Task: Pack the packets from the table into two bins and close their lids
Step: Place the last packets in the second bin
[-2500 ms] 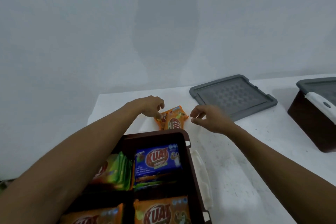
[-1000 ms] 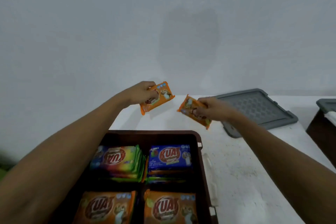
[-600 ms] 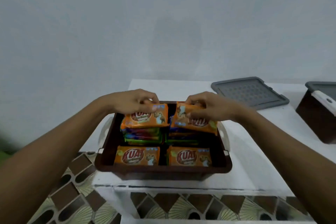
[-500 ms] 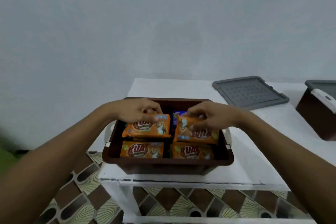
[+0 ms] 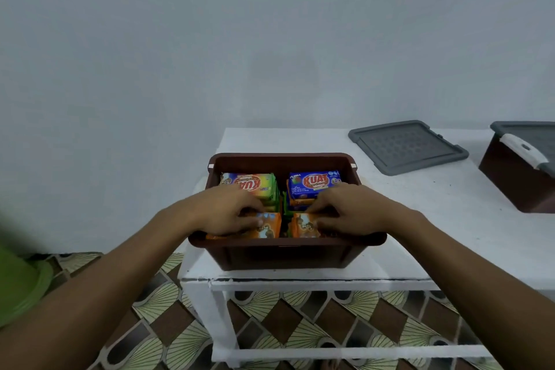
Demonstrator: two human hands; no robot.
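White table (image 5: 444, 213), open brown bin (image 5: 282, 252) at near edge

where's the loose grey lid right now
In the head view the grey lid lies flat on the white table, right of and behind the open brown bin, between it and the closed bin at the right edge.

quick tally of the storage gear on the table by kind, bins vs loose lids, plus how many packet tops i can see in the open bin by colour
Bins: 2, the open bin and the lidded bin
Loose lids: 1, the grey lid
Orange packet tops: 2, left and right, each under a hand
Blue packet tops: 1
Green-and-rainbow packet tops: 1
Total: 7; packets stacked beneath cannot be counted.
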